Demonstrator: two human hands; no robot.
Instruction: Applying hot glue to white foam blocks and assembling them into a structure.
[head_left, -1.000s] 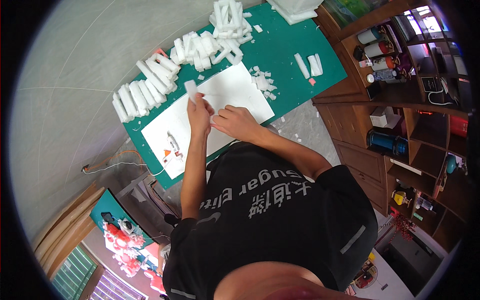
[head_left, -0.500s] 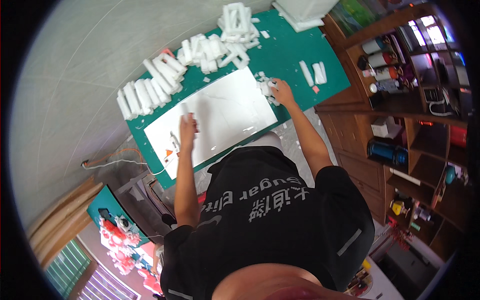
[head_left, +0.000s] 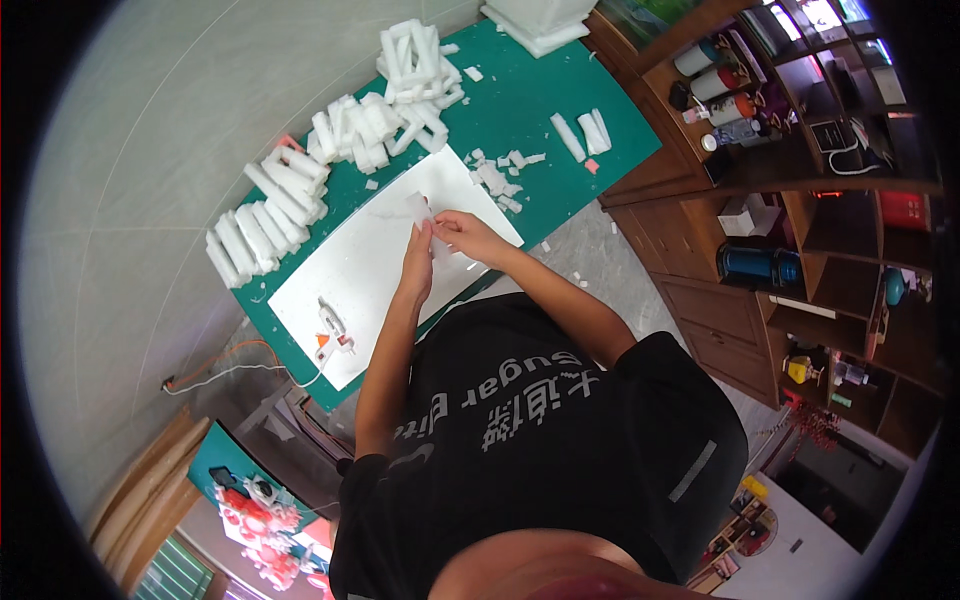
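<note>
Hands: we see the left hand (head_left: pixel 418 262) and the right hand (head_left: pixel 466 234) brought close together over the white sheet (head_left: pixel 360 270), fingertips meeting around a small white foam piece (head_left: pixel 419 208).
Left hand: its fingers point up and away from the body and pinch the lower edge of the foam piece; the forearm runs straight down toward the black shirt (head_left: pixel 540 450).
Right hand: it comes in from the right with the elbow bent, and its fingers close on the same piece from the side; we cannot tell exactly which fingers press it.
Foam piece: we find it held just above the sheet near the sheet's upper middle, standing roughly upright between the two hands.
White sheet: it lies slanted on the green cutting mat (head_left: pixel 560 90), covering much of the mat's near half.
Glue gun (head_left: pixel 330 328): it rests on the lower left part of the sheet, well apart from both hands, with its cord (head_left: pixel 230 372) trailing off the table's left edge.
Foam blocks (head_left: pixel 270 215): we see rows of longer white blocks lined up along the mat's left edge, and a looser heap (head_left: pixel 410 70) further up.
Foam scraps (head_left: pixel 497 175): small bits lie scattered just beside the sheet's right corner, near the right hand.
Foam strips (head_left: pixel 582 132): a few lie side by side toward the mat's right edge.
Wooden shelves (head_left: pixel 800 170): they stand to the right of the table, holding cans and small items.
</note>
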